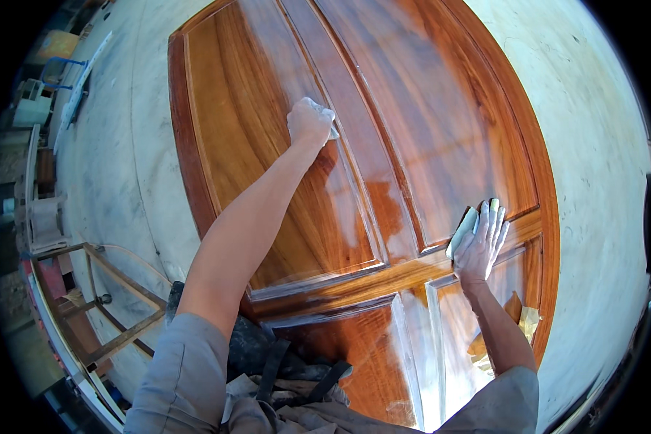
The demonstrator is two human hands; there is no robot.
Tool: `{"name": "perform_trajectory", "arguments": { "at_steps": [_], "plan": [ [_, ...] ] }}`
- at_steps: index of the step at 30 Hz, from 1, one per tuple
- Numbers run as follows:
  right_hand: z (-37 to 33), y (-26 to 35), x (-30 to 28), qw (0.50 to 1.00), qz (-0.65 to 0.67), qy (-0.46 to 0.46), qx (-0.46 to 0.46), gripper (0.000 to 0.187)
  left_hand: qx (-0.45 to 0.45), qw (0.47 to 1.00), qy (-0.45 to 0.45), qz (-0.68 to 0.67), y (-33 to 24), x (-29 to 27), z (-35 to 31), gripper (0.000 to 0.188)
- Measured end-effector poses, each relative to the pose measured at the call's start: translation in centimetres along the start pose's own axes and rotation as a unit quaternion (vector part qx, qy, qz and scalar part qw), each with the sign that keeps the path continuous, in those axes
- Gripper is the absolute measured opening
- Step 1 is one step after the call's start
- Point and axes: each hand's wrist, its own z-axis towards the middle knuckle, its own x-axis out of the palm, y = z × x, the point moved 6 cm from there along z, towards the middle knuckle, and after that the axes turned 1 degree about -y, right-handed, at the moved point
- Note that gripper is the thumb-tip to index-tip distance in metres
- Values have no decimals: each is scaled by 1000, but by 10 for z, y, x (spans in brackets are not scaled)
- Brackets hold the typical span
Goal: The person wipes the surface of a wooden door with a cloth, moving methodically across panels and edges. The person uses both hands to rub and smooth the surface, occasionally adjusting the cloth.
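Note:
A glossy reddish-brown panelled wooden door [257, 137] lies before me, with whitish film and dust streaks over parts of it. My left hand [309, 121], dusted white, is closed in a fist against the upper left panel, beside the middle upright. A bit of something pale shows at its lower right edge; the rest is hidden. My right hand [480, 244], whitened too, presses down near the crossrail at the right with its fingers stretched out. It holds a folded, pale grey-green sheet [461, 230], which looks like sandpaper, under the thumb side of the palm.
Pale concrete floor [593, 181] surrounds the door. A wooden frame [119, 336] stands at the lower left. Farther left are a blue handle-like frame [59, 72] and assorted clutter. A torn yellowish sheet [528, 323] lies by my right forearm.

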Motion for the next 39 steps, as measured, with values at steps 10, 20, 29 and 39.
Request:
{"name": "perform_trajectory", "arguments": {
  "at_steps": [10,20,29,39],
  "plan": [
    [1,3,2,1000,2,-8,-7,67,5,999,-21,-28,8,0,29,18],
    [0,-1,-1,1000,-2,-13,-2,66,27,999,-3,-30,10,3,3,18],
    [-3,0,8,1000,-20,-3,-18,65,49,998,47,-6,45,4,-115,19],
    [-2,-18,21,997,-43,-51,-38,58,-185,959,-67,-202,267,-168,-290,15]
  ]
}}
